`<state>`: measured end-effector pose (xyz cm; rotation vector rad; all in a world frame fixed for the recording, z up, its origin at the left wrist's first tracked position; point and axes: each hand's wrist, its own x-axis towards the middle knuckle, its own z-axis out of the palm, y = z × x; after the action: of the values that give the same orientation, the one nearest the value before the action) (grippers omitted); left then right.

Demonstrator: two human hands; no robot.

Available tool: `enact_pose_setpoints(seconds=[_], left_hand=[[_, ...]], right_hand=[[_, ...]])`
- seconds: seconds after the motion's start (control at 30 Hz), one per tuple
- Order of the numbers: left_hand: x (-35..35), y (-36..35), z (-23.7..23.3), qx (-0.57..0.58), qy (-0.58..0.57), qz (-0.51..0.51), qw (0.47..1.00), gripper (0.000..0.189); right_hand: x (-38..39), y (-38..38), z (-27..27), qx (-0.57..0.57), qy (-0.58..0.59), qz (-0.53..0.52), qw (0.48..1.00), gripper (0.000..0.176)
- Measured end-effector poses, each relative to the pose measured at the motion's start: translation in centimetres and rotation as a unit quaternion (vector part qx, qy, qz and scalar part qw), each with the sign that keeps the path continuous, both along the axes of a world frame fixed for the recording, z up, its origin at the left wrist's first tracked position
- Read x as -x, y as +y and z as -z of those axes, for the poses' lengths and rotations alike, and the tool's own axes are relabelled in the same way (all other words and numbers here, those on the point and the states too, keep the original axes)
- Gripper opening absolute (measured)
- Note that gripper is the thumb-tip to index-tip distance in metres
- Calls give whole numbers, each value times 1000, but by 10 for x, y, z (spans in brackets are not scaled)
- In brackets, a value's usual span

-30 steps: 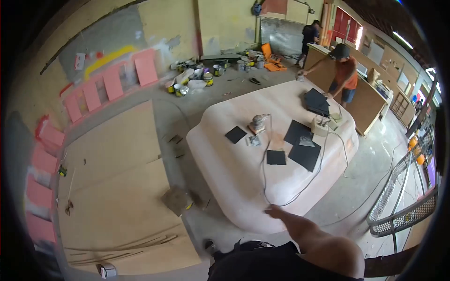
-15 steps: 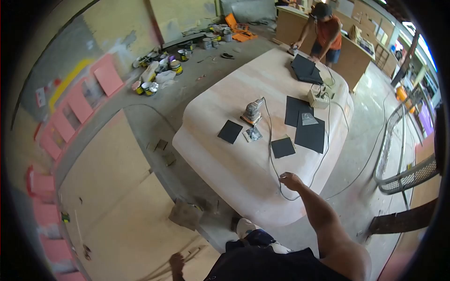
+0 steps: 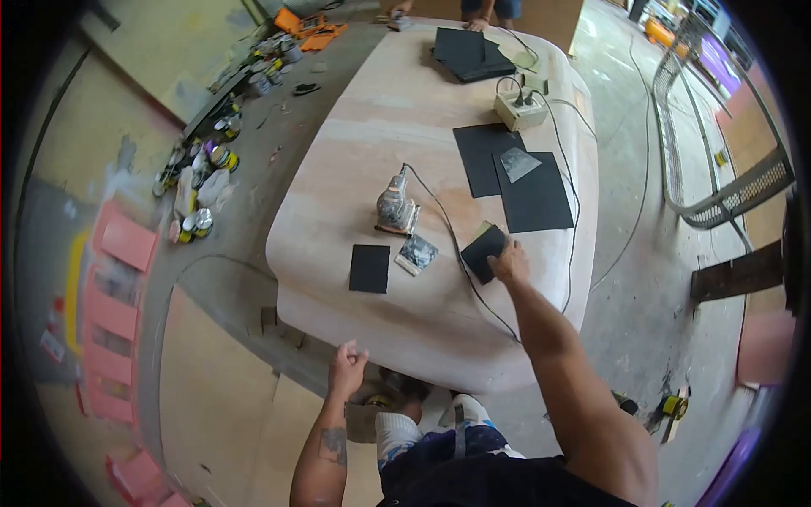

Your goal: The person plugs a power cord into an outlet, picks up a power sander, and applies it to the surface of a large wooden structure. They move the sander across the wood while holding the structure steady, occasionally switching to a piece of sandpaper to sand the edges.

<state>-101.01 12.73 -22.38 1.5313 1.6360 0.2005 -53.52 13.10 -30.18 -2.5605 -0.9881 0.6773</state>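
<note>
My right hand [image 3: 511,264] is at the right edge of a small black sandpaper sheet [image 3: 481,253], its fingers closed on that edge. My left hand [image 3: 348,370] hangs near the front edge of the large pale panel [image 3: 338,169], fingers loosely curled and apart, holding nothing. An electric sander [image 3: 395,207] stands on the panel, its cord running past the sheet. Between the sander and my right hand lies a worn grey-white pad [image 3: 416,254]. Another black sandpaper square [image 3: 370,269] lies to its left.
Larger black sheets [image 3: 541,198] and a power outlet box [image 3: 519,110] lie farther up the panel. At the far end, a co-worker's hand [image 3: 479,24] rests near a stack of black sheets [image 3: 473,57]. Paint cans [image 3: 203,221] line the left floor; a metal mesh frame [image 3: 735,190] stands right.
My right hand has moved forward from beside the cord to the small sandpaper sheet. My left hand has risen toward the panel's front edge. The view has turned and shifted.
</note>
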Motion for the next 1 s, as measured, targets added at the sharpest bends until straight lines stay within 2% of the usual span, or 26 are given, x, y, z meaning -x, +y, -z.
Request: enact_pose_setpoints(seconds=[0.07,0.17,0.27,0.3,0.37,0.4,0.47,0.5,0.53,0.57,0.6,0.67,0.7,0.77,0.8,0.83,0.9,1.0], left_hand=[[-1,50,53,-64,-6,7,998,71],[-55,109,30,-64,86,3,994,84],[-84,155,46,-49,155,0,987,95],[-92,163,46,-43,169,-11,985,95],[-103,177,45,-29,193,-31,980,94],[-102,181,53,-24,165,-44,985,93],[-98,179,73,-3,105,-80,991,92],[-94,177,81,-38,60,-93,993,87],[-92,181,91,-55,17,-93,994,83],[-85,179,99,-72,-22,-94,993,79],[-79,178,104,-91,-62,-96,989,74],[-62,182,102,-15,-98,-71,993,59],[-50,184,100,21,-113,-57,992,52],[-21,189,98,45,-215,-30,975,41],[-6,192,95,56,-263,-17,963,36],[5,198,86,61,-255,-6,965,35],[27,208,64,70,-240,18,968,32],[63,218,59,87,-215,50,971,33]], right_hand=[[-17,8,4,42,-35,-22,998,104],[-17,20,-11,117,-44,-56,991,119],[-11,30,-25,180,-28,-13,983,118],[-6,30,-32,163,-36,10,986,100],[-24,21,0,120,21,36,992,79],[-34,12,9,100,47,50,993,69],[-39,0,-1,-39,16,128,991,52],[-34,-18,-7,-103,4,161,982,44],[-24,-18,-18,-263,46,196,944,42],[-14,-29,-36,-267,39,204,941,41],[18,-16,-82,-275,33,212,937,40],[66,-2,-102,-350,148,220,898,39],[75,-5,-92,-285,170,173,927,42],[117,30,-82,-219,258,86,937,53],[124,49,-68,-125,239,11,963,59],[133,71,-50,-76,198,-26,977,63],[144,123,-56,43,216,23,975,74],[145,129,-14,93,54,-24,994,85]])
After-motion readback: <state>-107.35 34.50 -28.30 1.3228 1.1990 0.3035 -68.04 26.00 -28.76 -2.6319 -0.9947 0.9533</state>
